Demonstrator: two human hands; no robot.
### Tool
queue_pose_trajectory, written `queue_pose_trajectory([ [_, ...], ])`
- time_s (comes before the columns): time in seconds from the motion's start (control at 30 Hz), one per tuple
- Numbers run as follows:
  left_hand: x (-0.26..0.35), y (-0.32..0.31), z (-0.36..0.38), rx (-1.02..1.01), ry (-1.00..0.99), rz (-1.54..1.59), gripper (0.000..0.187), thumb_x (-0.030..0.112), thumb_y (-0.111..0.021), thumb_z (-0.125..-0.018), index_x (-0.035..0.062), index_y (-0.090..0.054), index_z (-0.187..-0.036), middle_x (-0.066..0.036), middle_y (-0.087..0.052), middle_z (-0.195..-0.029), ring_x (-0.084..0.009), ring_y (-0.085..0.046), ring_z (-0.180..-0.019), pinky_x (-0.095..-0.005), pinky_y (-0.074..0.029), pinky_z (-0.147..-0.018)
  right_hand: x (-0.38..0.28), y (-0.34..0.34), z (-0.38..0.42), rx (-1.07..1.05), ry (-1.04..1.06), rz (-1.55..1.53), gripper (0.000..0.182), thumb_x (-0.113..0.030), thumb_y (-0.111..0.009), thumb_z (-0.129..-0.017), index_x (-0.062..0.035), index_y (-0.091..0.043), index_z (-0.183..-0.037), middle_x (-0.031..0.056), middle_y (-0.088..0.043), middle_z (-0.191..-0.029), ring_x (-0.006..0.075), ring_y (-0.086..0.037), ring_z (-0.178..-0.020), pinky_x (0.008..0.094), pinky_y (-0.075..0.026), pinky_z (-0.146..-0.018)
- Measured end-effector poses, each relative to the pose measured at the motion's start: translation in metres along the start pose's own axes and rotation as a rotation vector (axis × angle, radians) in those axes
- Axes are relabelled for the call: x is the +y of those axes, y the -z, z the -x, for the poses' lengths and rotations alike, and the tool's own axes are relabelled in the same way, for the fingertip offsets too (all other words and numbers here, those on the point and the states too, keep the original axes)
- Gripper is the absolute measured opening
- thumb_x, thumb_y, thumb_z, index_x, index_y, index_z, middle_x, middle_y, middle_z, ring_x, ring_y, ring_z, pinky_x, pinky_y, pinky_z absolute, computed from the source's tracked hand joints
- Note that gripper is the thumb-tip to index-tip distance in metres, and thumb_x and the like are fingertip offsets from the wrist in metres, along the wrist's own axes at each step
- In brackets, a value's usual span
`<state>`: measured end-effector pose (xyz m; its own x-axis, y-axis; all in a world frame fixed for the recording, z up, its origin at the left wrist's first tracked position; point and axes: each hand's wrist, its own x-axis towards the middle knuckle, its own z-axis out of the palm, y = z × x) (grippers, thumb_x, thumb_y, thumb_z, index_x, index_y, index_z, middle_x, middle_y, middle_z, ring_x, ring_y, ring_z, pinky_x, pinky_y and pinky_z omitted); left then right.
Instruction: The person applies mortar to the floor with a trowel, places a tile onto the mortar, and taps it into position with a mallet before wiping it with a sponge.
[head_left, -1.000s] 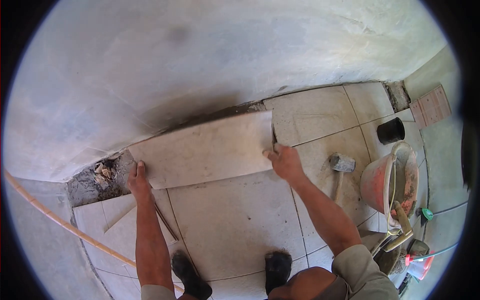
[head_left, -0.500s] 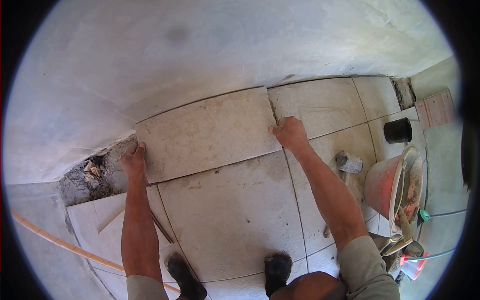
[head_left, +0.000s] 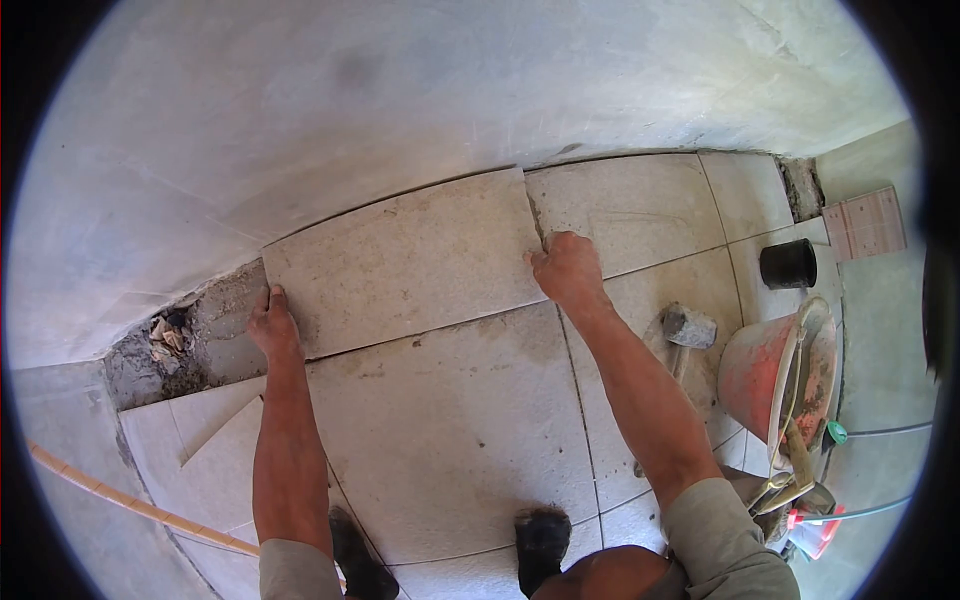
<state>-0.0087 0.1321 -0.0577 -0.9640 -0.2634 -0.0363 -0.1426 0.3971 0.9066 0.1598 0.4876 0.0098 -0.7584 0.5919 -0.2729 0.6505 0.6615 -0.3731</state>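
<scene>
A long beige floor tile (head_left: 405, 262) lies along the foot of the wall, its surface stained with dirt. My left hand (head_left: 273, 322) grips its left short edge, with thumb and fingertips at the rim. At the opposite end, my right hand (head_left: 568, 268) is closed on the right edge, knuckles up, with its finger tips partly hidden. A dark narrow joint separates this tile from the neighbouring wall-side tile (head_left: 635, 212). Below it lies a large square tile (head_left: 455, 420). Left of my left hand is a bare strip of grey mortar (head_left: 225, 320) with rubble.
A mallet (head_left: 688, 328) lies right of my right forearm. Beyond it are a tilted red bucket (head_left: 755, 365), a black cup (head_left: 788, 264) and a piece of patterned tile (head_left: 866, 222). An orange-brown strip (head_left: 140, 500) crosses the lower left. My boots (head_left: 542, 545) stand on the tiles.
The view has shifted slightly, so the scene sits a little further left. Both hands remain at the tile's two ends; the left wrist has turned a little and its forearm leans further right.
</scene>
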Motion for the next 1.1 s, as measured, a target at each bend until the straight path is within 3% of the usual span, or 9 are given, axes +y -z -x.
queue_pose_trajectory([
  [0.1, -0.010, -0.005, 0.000, 0.024, -0.015, -0.101, 0.042, 0.020, -0.060, -0.086, -0.0097, -0.058, -0.116, -0.023, -0.062, -0.113, -0.0271, -0.060, -0.102, -0.0314, -0.044, -0.090, 0.002, -0.002, -0.001, 0.102, 0.045, -0.020, 0.028, -0.023, -0.071, -0.077, 0.0042, -0.063, -0.072, 0.0261, -0.062, -0.073, 0.0415, -0.063, -0.075, 0.0454, -0.050, -0.069],
  [0.17, -0.014, -0.006, -0.002, 0.037, -0.015, -0.123, 0.043, 0.021, -0.060, -0.086, -0.0099, -0.059, -0.115, -0.023, -0.062, -0.113, -0.0287, -0.060, -0.102, -0.0326, -0.044, -0.090, -0.003, 0.004, 0.000, -0.007, -0.026, 0.072, 0.027, -0.022, -0.068, -0.078, 0.0034, -0.065, -0.086, 0.0236, -0.066, -0.086, 0.0372, -0.065, -0.086, 0.0423, -0.053, -0.075],
  [0.6, -0.002, -0.010, 0.002, 0.065, -0.110, -0.491, 0.044, 0.028, -0.061, -0.085, -0.0078, -0.062, -0.111, -0.026, -0.061, -0.107, -0.0374, -0.058, -0.102, -0.0410, -0.043, -0.091, -0.003, -0.011, 0.007, 0.093, 0.045, 0.079, 0.015, -0.008, -0.060, -0.077, 0.0016, -0.063, -0.088, 0.0230, -0.063, -0.092, 0.0360, -0.064, -0.086, 0.0410, -0.053, -0.075],
  [1.1, 0.009, -0.007, 0.001, 0.025, -0.006, -0.240, 0.042, 0.021, -0.061, -0.082, -0.0071, -0.061, -0.113, -0.022, -0.066, -0.106, -0.0309, -0.063, -0.100, -0.0354, -0.045, -0.089, -0.008, -0.006, 0.007, 0.036, 0.031, 0.057, 0.018, -0.007, -0.063, -0.074, 0.0030, -0.062, -0.089, 0.0215, -0.062, -0.096, 0.0358, -0.063, -0.089, 0.0403, -0.053, -0.078],
])
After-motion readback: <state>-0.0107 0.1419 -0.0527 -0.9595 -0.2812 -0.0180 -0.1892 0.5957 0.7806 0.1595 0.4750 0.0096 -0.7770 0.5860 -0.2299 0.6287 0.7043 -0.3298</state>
